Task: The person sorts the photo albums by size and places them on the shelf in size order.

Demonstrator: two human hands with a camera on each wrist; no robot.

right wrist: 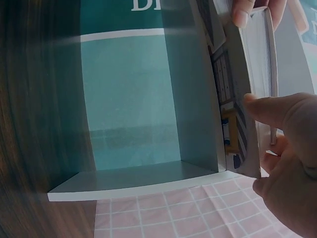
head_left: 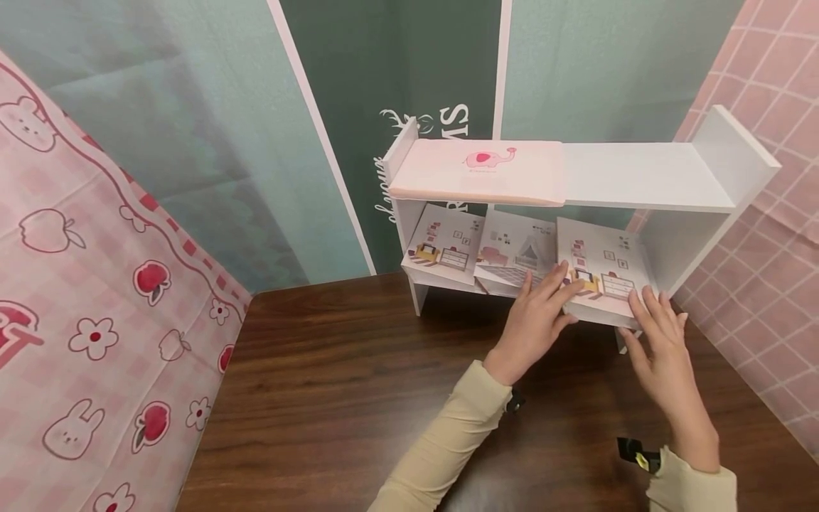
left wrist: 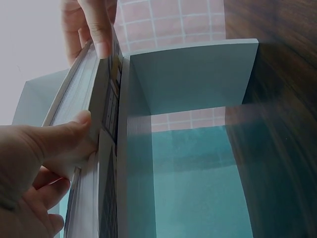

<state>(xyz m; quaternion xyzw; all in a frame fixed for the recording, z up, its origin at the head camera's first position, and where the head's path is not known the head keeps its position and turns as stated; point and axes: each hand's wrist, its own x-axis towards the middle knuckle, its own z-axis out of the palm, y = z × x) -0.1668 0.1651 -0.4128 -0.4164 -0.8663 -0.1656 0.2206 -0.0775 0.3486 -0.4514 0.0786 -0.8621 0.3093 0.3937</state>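
A thick book with a room drawing on its cover lies at the right end of the white shelf's lower board, its front edge sticking out. My left hand holds its left front corner, thumb at the page edge and fingers over the cover. At the right front corner, my right hand grips the same book, its thumb pressed on the front edge. Beside it lie a middle book with a tent drawing and a left book.
A pink cloth item with an elephant print covers the left half of the top board. The shelf stands on a dark wooden table. Pink tiled covering is close on the right, and a patterned pink curtain hangs left.
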